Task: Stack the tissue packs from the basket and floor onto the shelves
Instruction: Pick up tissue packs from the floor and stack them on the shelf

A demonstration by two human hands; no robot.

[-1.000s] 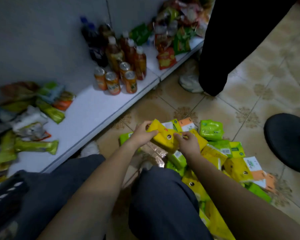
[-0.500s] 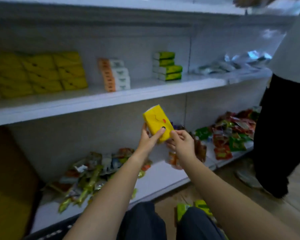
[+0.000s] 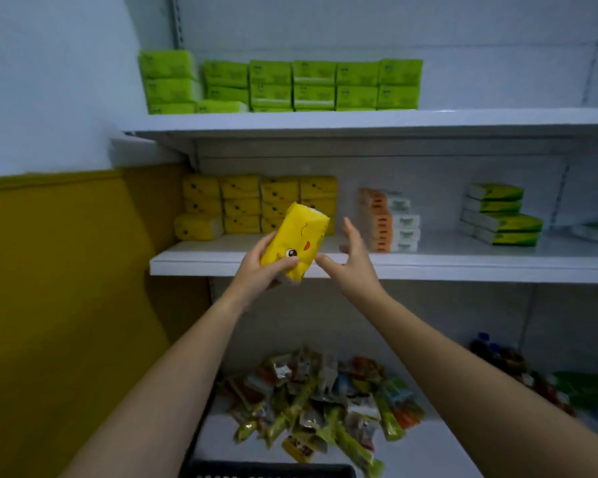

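Left hand [image 3: 256,270] grips pack [image 3: 296,241] by its lower end, fingers curled round it. Pack is tilted, in the air before the shelf [image 3: 428,267] edge, likely aimed at the stack [image 3: 242,205] behind. Right hand [image 3: 354,260] just beside, fingers spread, holding nothing; probably ready to steady. Pack: yellow soft wrap, cartoon eye, red mouth, same colour as stack.

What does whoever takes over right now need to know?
Left hand grips a yellow tissue pack, tilted, in front of the middle shelf. Right hand open beside it, holding nothing.
Done: yellow stack, orange-white stack and green-white stack sit on the middle shelf; green packs line the top shelf.
To do: set the held pack with the yellow stack; any packs remaining lower down are out of view.
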